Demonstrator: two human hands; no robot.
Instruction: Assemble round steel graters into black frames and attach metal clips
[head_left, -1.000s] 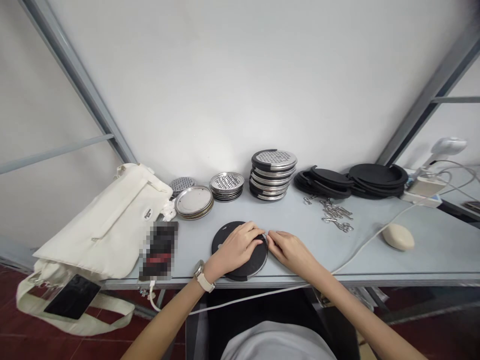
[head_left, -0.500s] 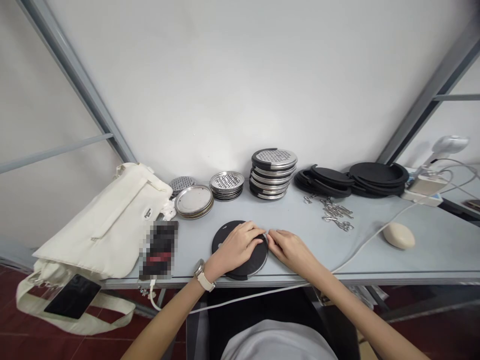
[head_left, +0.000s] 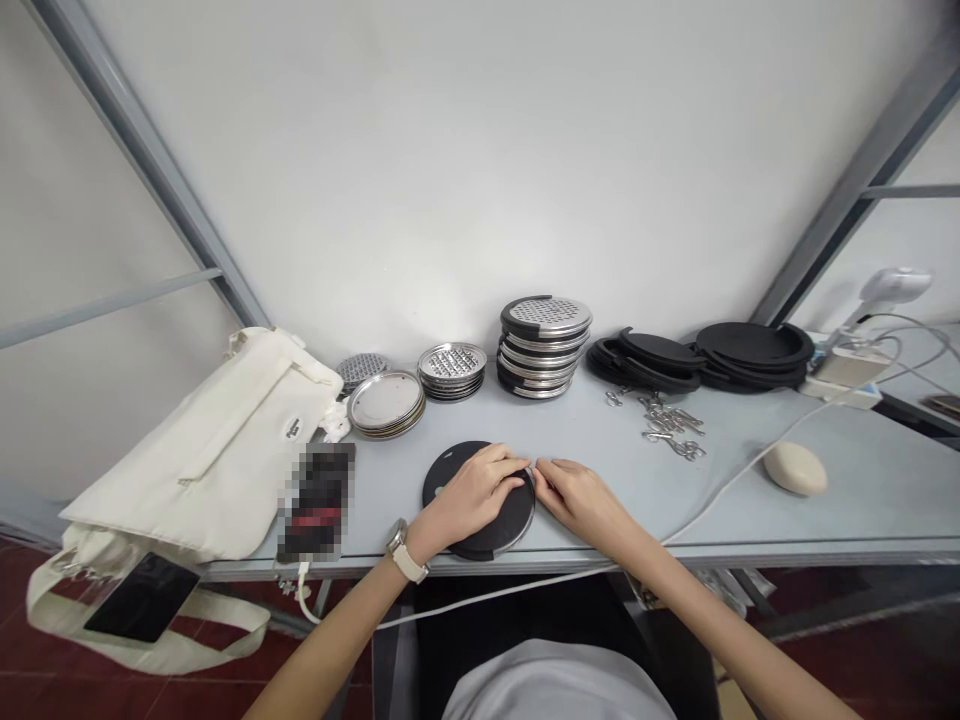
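Note:
A round black disc (head_left: 454, 475) with a metal rim lies flat near the front edge of the grey table (head_left: 862, 510). My left hand (head_left: 469, 497), a watch on its wrist, rests on top of the disc with fingers curled down on it. My right hand (head_left: 581, 497) sits at the disc's right edge, fingertips pinched against the rim beside my left fingertips. Whether anything small sits between the right fingertips is hidden.
Along the wall stand stacks of perforated metal discs (head_left: 452, 368), plain metal plates (head_left: 385, 403), assembled black-rimmed discs (head_left: 544, 345) and black covers (head_left: 754, 352). Several metal hooks (head_left: 667, 425) lie loose. A cream bag (head_left: 214, 450), a phone (head_left: 317, 500), a white cable (head_left: 720, 490) and a beige oval (head_left: 795, 468) are about.

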